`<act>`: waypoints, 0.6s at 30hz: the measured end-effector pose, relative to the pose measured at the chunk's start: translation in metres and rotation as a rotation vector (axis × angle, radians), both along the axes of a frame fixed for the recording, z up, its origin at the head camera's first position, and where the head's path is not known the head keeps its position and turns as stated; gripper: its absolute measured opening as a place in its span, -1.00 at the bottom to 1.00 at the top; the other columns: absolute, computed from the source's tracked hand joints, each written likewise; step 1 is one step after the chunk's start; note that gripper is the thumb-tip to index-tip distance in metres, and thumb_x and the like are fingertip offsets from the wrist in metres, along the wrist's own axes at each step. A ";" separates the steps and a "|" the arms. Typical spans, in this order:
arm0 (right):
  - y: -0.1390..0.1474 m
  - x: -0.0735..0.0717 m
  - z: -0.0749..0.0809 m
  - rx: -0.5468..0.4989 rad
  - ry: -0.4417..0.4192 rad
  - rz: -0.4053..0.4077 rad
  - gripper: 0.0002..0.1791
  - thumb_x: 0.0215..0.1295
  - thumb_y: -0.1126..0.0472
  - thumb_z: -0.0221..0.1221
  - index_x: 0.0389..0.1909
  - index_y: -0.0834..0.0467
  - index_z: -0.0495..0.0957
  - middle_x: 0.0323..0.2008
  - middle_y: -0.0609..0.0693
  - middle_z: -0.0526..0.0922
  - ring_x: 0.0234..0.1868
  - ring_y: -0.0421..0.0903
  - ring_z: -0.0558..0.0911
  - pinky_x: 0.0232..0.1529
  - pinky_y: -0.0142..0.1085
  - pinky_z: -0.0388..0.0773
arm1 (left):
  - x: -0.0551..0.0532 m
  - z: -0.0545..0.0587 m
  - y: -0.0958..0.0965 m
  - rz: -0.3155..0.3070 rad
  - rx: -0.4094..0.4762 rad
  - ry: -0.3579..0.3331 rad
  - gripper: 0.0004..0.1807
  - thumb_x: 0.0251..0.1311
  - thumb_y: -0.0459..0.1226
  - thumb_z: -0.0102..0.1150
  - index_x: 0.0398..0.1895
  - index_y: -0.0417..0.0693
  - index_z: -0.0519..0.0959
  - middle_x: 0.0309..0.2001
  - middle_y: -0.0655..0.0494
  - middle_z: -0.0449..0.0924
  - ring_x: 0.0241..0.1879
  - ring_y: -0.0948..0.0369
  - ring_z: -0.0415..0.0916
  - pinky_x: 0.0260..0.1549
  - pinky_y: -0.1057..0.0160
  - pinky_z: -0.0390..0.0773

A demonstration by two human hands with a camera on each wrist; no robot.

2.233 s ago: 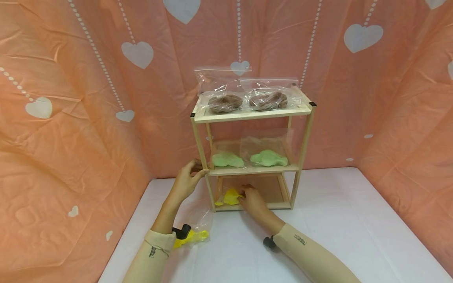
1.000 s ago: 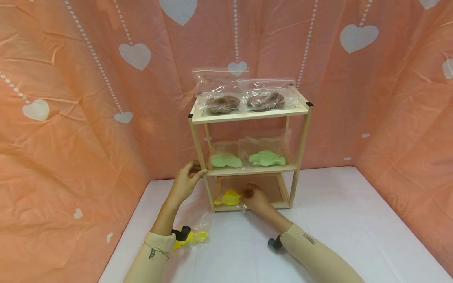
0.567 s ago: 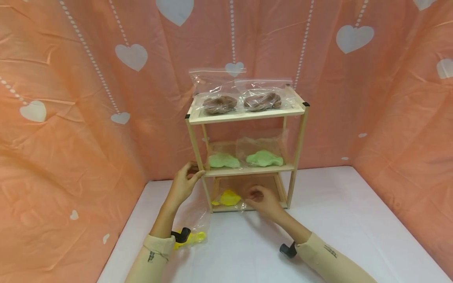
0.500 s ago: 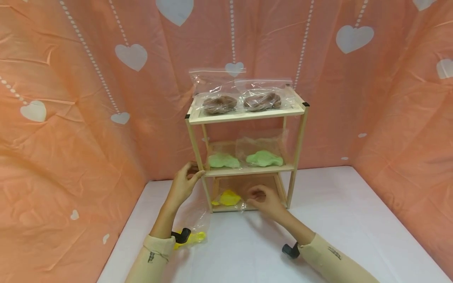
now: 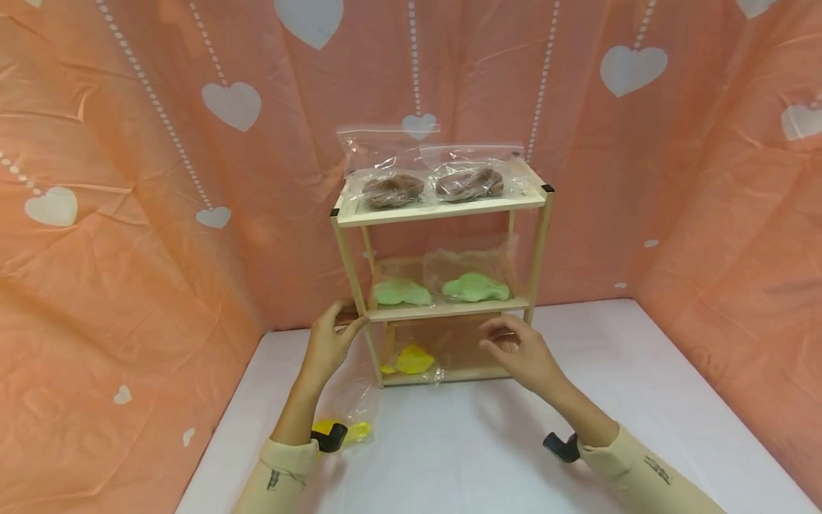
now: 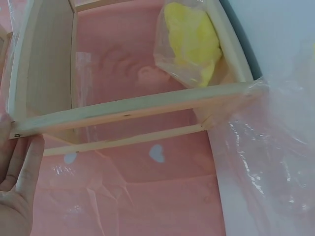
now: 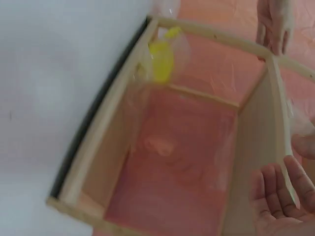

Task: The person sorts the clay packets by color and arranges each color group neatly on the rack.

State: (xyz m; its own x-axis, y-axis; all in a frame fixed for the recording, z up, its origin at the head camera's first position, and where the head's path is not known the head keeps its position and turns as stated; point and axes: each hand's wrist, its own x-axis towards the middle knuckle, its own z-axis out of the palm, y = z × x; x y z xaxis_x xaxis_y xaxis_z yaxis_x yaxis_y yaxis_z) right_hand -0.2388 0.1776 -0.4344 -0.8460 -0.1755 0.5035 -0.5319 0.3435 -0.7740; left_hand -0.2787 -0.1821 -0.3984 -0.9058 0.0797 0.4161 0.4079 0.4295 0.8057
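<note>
My left hand (image 5: 327, 344) holds the left front post of a three-tier wooden shelf rack (image 5: 443, 311) at middle-shelf height; in the left wrist view its fingers (image 6: 29, 169) lie against that post. My right hand (image 5: 523, 353), loosely curved and holding nothing, is in front of the rack's right side, between the lower two shelves. On the bottom shelf, at the left, lies a clear bag with a yellow soft lump (image 5: 414, 360). Light green lumps (image 5: 476, 287) in bags occupy the middle shelf. Two bagged brown lumps (image 5: 393, 191) rest on top.
Another clear bag with a yellow lump (image 5: 361, 431) lies on the white table (image 5: 437, 457), partly behind my left wrist. A pink cloth with white hearts (image 5: 231, 107) hangs around the back and sides.
My right hand has let go of the bag with the yellow lump on the bottom shelf and drawn back to the right. My left hand stays on the post. The head view has shifted slightly.
</note>
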 end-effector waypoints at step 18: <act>0.042 0.003 0.038 -0.072 0.276 -0.108 -0.70 0.25 0.59 0.41 -0.03 0.32 0.71 -0.13 0.13 0.73 -0.11 -0.31 0.67 0.10 -0.56 0.60 | 0.028 -0.028 -0.033 0.072 -0.097 -0.084 -0.66 0.42 -0.35 0.40 0.20 -0.22 0.66 0.13 -0.12 0.73 0.15 -0.06 0.69 0.16 0.06 0.72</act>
